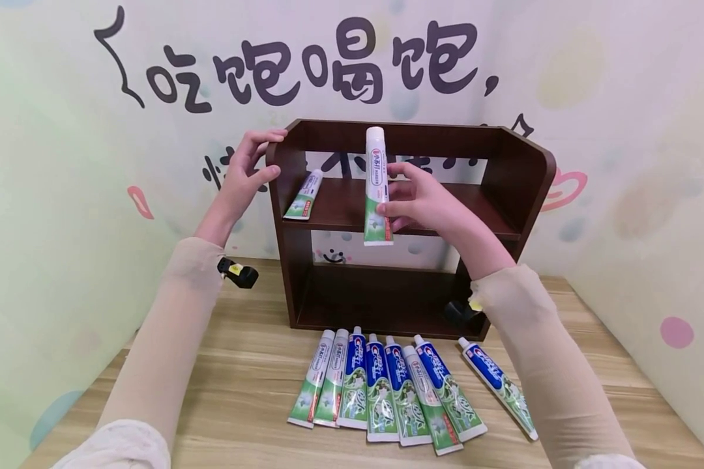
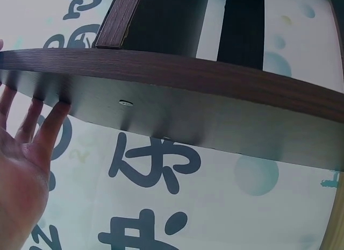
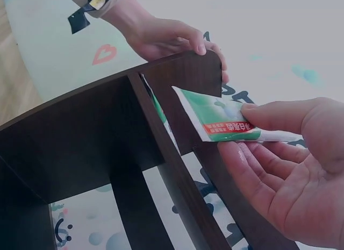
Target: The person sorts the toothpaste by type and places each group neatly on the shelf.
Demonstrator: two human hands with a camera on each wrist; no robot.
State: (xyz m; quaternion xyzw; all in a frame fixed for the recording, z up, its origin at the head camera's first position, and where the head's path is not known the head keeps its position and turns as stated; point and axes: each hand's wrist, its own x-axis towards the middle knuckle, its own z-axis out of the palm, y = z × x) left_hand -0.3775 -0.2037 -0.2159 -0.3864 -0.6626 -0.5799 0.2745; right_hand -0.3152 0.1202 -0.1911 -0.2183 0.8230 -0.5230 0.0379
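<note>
My right hand [image 1: 419, 198] pinches a white and green toothpaste tube [image 1: 377, 189] between thumb and fingers, cap up, in front of the upper shelf in the head view. In the right wrist view the tube's flat green end [image 3: 215, 118] sticks out past the fingertips. My left hand [image 1: 249, 166] holds the upper left corner of the dark brown rack [image 1: 283, 195]. Its fingers reach over the edge, and the left wrist view has several fingertips [image 2: 60, 111] against the side panel. Another white and green tube [image 1: 304, 195] leans inside the upper shelf at its left end.
On the wooden table [image 1: 229, 391], before the rack, lies a row of white and green tubes [image 1: 313, 378] and blue and green tubes [image 1: 381, 387]. One blue tube [image 1: 498, 384] lies apart at the right, near my forearm. A wall [image 1: 622, 130] stands behind.
</note>
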